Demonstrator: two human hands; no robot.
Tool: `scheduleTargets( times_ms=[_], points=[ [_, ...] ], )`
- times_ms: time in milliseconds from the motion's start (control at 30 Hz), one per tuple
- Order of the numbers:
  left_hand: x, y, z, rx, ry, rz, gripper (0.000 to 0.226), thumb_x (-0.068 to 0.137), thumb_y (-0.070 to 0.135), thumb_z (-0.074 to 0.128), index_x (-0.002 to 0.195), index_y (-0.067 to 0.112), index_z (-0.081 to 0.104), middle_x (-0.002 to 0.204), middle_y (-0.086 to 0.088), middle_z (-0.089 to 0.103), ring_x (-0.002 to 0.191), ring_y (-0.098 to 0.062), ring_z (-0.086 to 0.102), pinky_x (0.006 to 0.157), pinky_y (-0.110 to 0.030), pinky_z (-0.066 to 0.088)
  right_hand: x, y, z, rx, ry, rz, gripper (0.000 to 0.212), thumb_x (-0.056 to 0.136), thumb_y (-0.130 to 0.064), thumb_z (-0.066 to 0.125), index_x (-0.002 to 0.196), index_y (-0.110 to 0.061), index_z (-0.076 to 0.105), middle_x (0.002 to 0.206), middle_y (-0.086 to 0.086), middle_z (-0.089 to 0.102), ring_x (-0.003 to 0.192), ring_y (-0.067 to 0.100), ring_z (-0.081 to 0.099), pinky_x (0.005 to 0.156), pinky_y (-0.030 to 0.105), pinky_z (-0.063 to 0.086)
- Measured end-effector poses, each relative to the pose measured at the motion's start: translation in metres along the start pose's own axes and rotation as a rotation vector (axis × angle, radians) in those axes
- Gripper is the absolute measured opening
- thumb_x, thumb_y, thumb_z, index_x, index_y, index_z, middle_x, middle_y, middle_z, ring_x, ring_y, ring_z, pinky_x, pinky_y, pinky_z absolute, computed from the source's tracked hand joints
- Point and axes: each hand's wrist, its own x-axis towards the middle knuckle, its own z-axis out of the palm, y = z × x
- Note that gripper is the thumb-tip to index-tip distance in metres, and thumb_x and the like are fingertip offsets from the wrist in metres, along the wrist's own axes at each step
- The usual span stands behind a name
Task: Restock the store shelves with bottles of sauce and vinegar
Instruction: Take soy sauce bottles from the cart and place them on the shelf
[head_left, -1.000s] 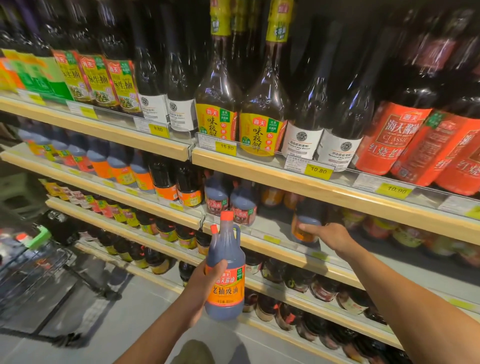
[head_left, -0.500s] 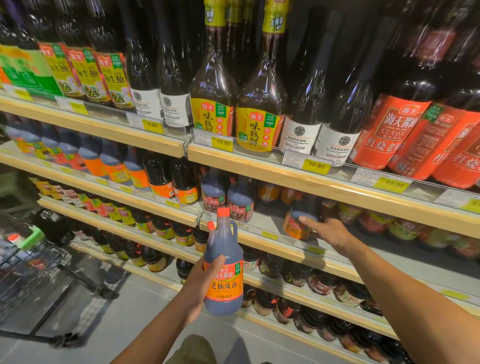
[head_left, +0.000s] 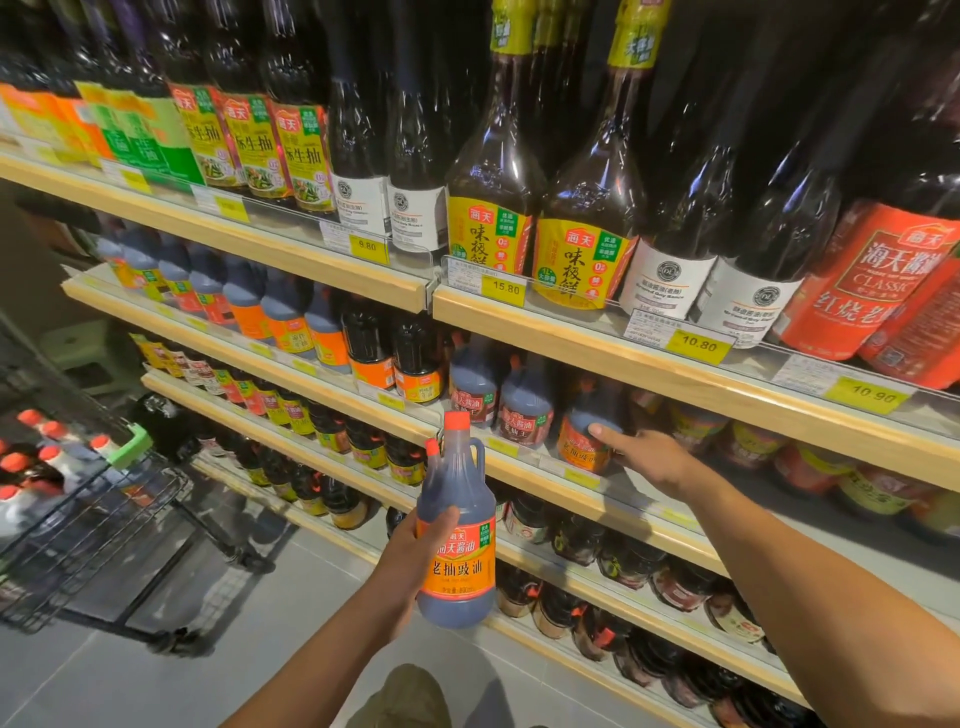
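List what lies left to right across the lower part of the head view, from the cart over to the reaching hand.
Shopping cart with red-capped bottles → left hand → held soy sauce jug → orange-labelled jug on the shelf → right hand.

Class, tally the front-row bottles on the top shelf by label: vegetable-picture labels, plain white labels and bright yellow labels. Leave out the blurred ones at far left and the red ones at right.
Vegetable-picture label bottles: 3
White label bottles: 4
Bright yellow label bottles: 2
Total: 9
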Motion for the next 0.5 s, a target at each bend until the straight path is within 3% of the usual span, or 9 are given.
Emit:
scheduleTargets(
  times_ms=[167,233,300,333,433,500],
  points=[
    [-0.002,0.002,-0.005,-0.004,-0.014,0.014,0.117,0.040,0.084,0.085,0.139,0.032,0.053,0.126,-0.005,0.074,0.113,-0.031,0.072,0.103,-0.062,0.053,0.002,-0.006,0.011,-0.028,-0.003,0.007,0.065,0.088,-0.050,0.073,0.134,-0.008,0.056,0.085,-0.017,0.062,0.071,-0.002,0.062,0.055,0.009,0.043],
    [-0.003,0.005,-0.003,0.001,-0.022,0.016,0.117,0.040,0.085,0.085,0.139,0.030,0.054,0.125,-0.005,0.074,0.113,-0.031,0.072,0.103,-0.062,0.052,0.001,-0.007,0.011,-0.043,-0.017,0.011,0.058,0.085,-0.053,0.075,0.123,-0.011,0.062,0.098,-0.010,0.068,0.074,0.001,0.065,0.059,0.011,0.045],
    [-0.003,0.008,0.002,0.010,-0.054,0.025,0.116,0.043,0.085,0.084,0.140,0.029,0.053,0.126,-0.005,0.074,0.115,-0.030,0.072,0.104,-0.061,0.052,-0.005,-0.006,0.010,-0.077,0.019,0.008,0.061,0.081,-0.057,0.076,0.119,-0.012,0.063,0.119,-0.002,0.064,0.093,0.008,0.069,0.074,0.017,0.048],
    [-0.003,0.009,0.005,0.013,-0.076,0.029,0.115,0.046,0.084,0.083,0.141,0.027,0.053,0.127,-0.006,0.073,0.116,-0.030,0.071,0.104,-0.060,0.052,-0.009,-0.005,0.009,-0.093,0.075,0.002,0.070,0.080,-0.061,0.076,0.123,-0.007,0.062,0.117,-0.002,0.058,0.102,0.016,0.065,0.080,0.023,0.045],
    [-0.003,0.012,0.016,0.031,-0.151,0.036,0.105,0.060,0.081,0.079,0.145,0.026,0.051,0.131,-0.008,0.071,0.121,-0.029,0.068,0.104,-0.054,0.054,-0.027,0.001,0.001,-0.079,0.259,-0.088,0.064,0.069,-0.069,0.076,0.087,-0.008,0.063,0.081,0.004,0.054,0.076,0.021,0.054,0.067,0.034,0.037],
    [-0.002,0.013,0.027,0.043,-0.187,0.034,0.096,0.068,0.077,0.077,0.145,0.027,0.051,0.132,-0.008,0.071,0.121,-0.028,0.068,0.103,-0.050,0.056,-0.045,0.007,-0.003,-0.009,0.269,-0.187,0.047,0.078,-0.051,0.082,0.096,-0.010,0.068,0.089,-0.002,0.066,0.083,0.018,0.063,0.071,0.030,0.044]
  ],
)
